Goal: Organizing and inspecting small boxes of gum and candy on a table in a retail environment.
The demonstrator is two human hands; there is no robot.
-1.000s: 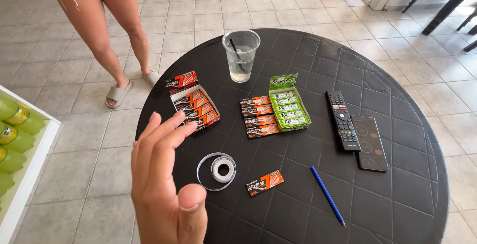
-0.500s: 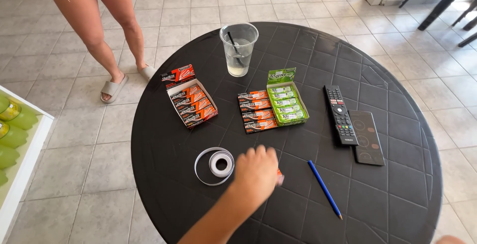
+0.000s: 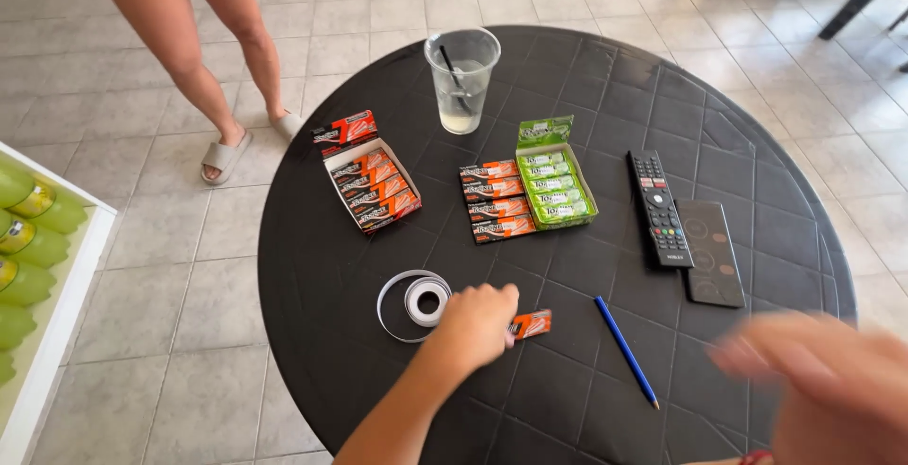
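Left hand (image 3: 478, 321) was raised open in the air a second ago, dropped to the table half a second ago, and now sits closed over the near end of a small orange gum pack (image 3: 532, 324), fingers curled on it; looks like a grip just made, pack flat on the black round table (image 3: 312, 266), not lifted. Right hand (image 3: 832, 380) has newly entered at the near right, blurred, fingers spread, nothing seen in it. Pack is at the near middle of the table, just right of the tape roll (image 3: 426, 301), left of the blue pen (image 3: 626, 351). It is a flat orange wrapper, only its right half showing past the fingers. Far side: open box of orange packs (image 3: 374, 186), a row of loose orange packs (image 3: 497, 202), green box (image 3: 556, 186), plastic cup (image 3: 461, 68), remote (image 3: 657, 208).
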